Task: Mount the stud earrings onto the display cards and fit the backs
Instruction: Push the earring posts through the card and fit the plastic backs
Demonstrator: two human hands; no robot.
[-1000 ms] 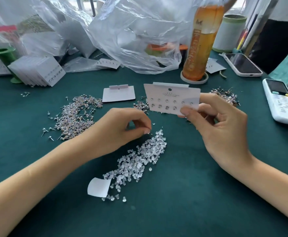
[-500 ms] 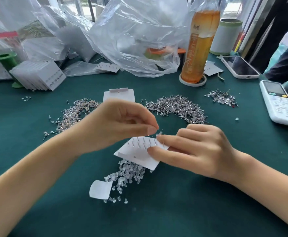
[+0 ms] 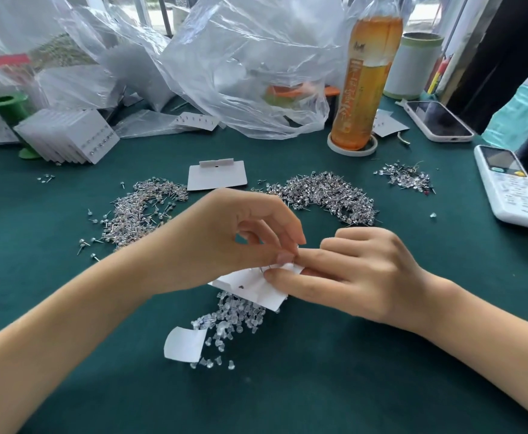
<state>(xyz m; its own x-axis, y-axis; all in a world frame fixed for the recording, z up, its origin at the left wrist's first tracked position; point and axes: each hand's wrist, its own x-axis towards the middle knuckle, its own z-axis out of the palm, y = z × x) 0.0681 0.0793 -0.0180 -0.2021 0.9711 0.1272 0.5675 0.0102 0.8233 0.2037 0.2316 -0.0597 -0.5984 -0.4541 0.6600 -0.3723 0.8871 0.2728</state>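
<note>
Fitting backs on display card (image 3: 250, 285), mid-task.
Finished card stack (image 3: 68, 136) far left of card, stud piles (image 3: 325, 195) beyond, clear backs (image 3: 234, 317) beneath; plenty left. Right hand (image 3: 359, 274) pinching card back-side up, left hand (image 3: 240, 236) fingertips pinched at post, back itself too small to confirm.

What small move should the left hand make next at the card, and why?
Probably press down along the post: the left hand pinches its fingertips at a post standing up from the card, which the right hand holds back-side up over the clear backs. The back itself is too small to see.
</note>
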